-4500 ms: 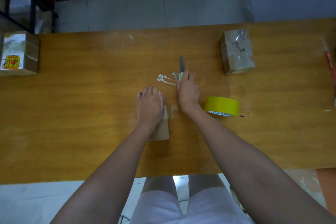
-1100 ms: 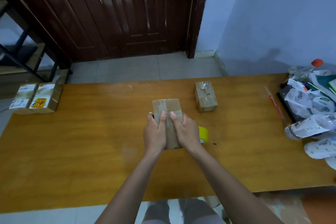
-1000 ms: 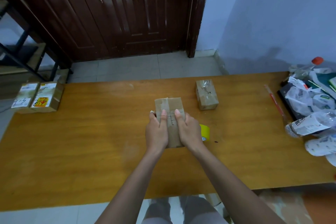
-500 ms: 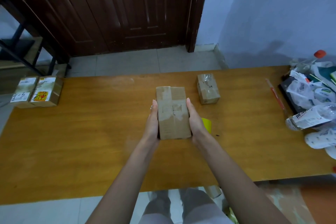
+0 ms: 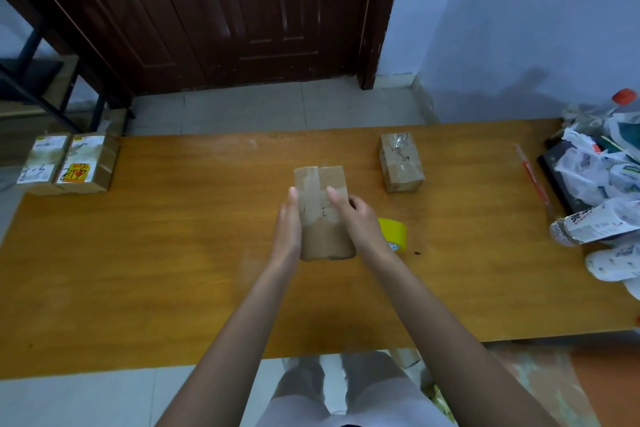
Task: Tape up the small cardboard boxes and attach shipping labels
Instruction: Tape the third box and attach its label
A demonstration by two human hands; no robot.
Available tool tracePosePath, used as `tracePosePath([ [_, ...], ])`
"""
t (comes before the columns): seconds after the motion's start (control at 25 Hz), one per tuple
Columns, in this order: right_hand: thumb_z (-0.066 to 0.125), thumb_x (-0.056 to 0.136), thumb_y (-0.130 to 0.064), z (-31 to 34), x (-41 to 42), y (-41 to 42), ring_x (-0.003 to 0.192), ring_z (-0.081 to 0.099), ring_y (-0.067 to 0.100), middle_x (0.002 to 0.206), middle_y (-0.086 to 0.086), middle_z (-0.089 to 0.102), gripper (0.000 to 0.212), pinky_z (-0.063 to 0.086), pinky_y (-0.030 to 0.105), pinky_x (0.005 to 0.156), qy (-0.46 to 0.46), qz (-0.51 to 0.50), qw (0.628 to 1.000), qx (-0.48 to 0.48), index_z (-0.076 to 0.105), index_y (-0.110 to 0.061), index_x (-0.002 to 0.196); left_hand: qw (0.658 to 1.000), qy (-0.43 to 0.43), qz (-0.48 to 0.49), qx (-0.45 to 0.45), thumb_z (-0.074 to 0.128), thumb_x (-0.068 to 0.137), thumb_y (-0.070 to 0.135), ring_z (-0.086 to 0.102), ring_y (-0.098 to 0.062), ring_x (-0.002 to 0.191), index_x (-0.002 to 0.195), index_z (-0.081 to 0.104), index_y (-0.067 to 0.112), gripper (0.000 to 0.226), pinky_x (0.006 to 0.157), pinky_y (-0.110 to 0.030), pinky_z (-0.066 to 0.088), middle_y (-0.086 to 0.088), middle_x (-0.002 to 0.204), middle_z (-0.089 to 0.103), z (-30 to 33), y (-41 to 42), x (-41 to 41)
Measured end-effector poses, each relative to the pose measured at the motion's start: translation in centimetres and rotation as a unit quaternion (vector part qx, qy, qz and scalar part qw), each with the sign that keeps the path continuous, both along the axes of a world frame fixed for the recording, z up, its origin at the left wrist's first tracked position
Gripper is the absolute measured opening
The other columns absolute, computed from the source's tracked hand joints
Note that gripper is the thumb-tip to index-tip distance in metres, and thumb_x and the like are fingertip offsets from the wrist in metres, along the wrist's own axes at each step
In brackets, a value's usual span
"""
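Observation:
I hold a small brown cardboard box above the middle of the wooden table, a strip of tape running down its top face. My left hand grips its left side, thumb along the edge. My right hand grips the right side, thumb lying on the taped top. A yellow tape roll lies on the table just right of my right hand, partly hidden by it. Another taped box stands farther back right. Two boxes with labels sit at the table's far left corner.
A red pen-like tool lies at the right. Beyond it is a pile of plastic bags, bottles and wrappers at the table's right end. A dark door and tiled floor are behind the table.
The box went from lying on the table to being held up in both hands. In the last half second my right thumb slid onto its top face and the box came slightly lower.

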State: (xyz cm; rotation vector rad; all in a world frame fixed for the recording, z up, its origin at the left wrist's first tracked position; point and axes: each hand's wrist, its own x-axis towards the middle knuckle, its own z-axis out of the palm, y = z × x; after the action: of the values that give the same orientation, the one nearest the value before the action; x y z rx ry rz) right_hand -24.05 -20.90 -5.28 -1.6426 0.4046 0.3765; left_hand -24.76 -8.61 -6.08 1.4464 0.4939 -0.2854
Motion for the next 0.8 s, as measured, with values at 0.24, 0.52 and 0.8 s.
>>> tracePosePath([
  [0.24,0.058,0.082,-0.065,-1.2,-0.4,1.3,0.083,0.067,0.018,0.091,-0.002,0.071,0.051,0.051,0.031,0.066,-0.070,0.004,0.964,-0.258,0.064,-0.019,0.101,0.986,-0.067,0.015,0.153,0.055,0.093,0.051,0.066,-0.012,0.095,0.127,0.048,0.020,0.047,0.078,-0.031,0.057,0.002,0.110,0.065,-0.6,-1.0,-0.8],
  [0.52,0.048,0.095,-0.053,-2.0,-1.2,1.1,0.079,0.067,0.018,0.086,0.000,0.073,0.045,0.052,0.032,0.067,-0.127,0.004,0.955,-0.269,0.069,-0.014,0.098,0.978,-0.080,0.027,0.193,0.041,0.101,0.045,0.067,-0.016,0.090,0.119,0.054,0.019,0.033,0.076,-0.041,0.057,0.002,0.103,0.067,-1.2,-0.8,-1.3],
  [0.8,0.029,0.103,-0.048,-3.2,-0.7,-1.2,0.097,0.060,0.024,0.101,0.007,0.067,0.052,0.047,0.038,0.081,-0.106,0.111,0.961,-0.229,0.066,-0.011,0.104,0.988,0.012,0.019,0.153,0.035,0.100,0.053,0.061,-0.022,0.100,0.126,0.044,0.019,0.044,0.078,-0.040,0.055,-0.003,0.112,0.060,-3.7,2.2,-1.9],
])
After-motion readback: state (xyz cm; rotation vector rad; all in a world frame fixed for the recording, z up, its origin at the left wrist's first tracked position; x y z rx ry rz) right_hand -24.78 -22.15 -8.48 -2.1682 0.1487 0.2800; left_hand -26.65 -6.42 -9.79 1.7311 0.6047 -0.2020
